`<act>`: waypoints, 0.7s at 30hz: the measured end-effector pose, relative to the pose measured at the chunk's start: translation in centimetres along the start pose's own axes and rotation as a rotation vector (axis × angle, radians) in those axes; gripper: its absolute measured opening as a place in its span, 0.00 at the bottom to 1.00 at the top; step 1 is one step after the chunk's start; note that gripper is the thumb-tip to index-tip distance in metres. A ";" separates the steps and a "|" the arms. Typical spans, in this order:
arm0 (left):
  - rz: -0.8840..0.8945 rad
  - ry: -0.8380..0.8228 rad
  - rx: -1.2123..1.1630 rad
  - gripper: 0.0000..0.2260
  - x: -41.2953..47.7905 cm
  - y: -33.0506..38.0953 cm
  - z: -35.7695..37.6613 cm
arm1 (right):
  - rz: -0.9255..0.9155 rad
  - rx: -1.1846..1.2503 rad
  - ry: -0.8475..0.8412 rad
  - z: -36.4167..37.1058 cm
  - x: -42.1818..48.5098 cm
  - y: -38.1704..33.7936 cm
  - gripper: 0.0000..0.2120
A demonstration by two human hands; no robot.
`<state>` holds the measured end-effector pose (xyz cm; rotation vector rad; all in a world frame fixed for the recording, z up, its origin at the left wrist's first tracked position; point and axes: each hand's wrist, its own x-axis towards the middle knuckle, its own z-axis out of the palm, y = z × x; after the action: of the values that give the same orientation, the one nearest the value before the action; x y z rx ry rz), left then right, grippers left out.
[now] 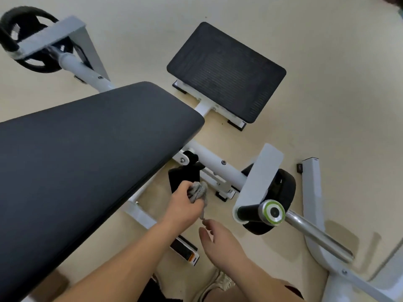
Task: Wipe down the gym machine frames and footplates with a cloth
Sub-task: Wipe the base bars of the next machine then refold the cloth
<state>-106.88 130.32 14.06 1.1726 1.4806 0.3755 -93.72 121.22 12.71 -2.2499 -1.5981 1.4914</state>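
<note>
Two hands on one grey cloth (199,190), bunched just off the near-right edge of the seat pad (87,149). Fingers of the left hand (185,205) curl tight around the wad. Whether the right hand (218,238) pinches the dangling tail or merely meets it, blur won't let me tell. Best play, I'd say: fold it flat for a broad face, then run long strokes along the white frame tube (218,164) beyond the pad's corner, with the ribbed footplate (226,70) farther out after that.
</note>
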 end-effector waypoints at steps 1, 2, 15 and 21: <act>0.022 -0.006 -0.008 0.08 0.8 -0.8 0.1 | 0.005 -0.023 0.003 0.8 1.4 0.9 0.23; 0.055 -0.009 -0.003 0.09 1.6 -1.7 0.2 | 0.012 -0.038 0.009 1.6 2.6 1.9 0.23; 0.434 -0.026 0.082 0.15 14.5 -10.4 5.5 | -0.286 0.180 0.446 6.6 16.7 9.6 0.27; 0.552 -0.170 0.001 0.18 16.2 -9.7 7.0 | -0.309 0.492 0.575 6.0 17.3 9.5 0.22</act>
<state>-102.65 136.59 -4.61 1.5687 0.9939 0.6296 -90.34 126.47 -6.99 -1.8166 -1.1730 0.9091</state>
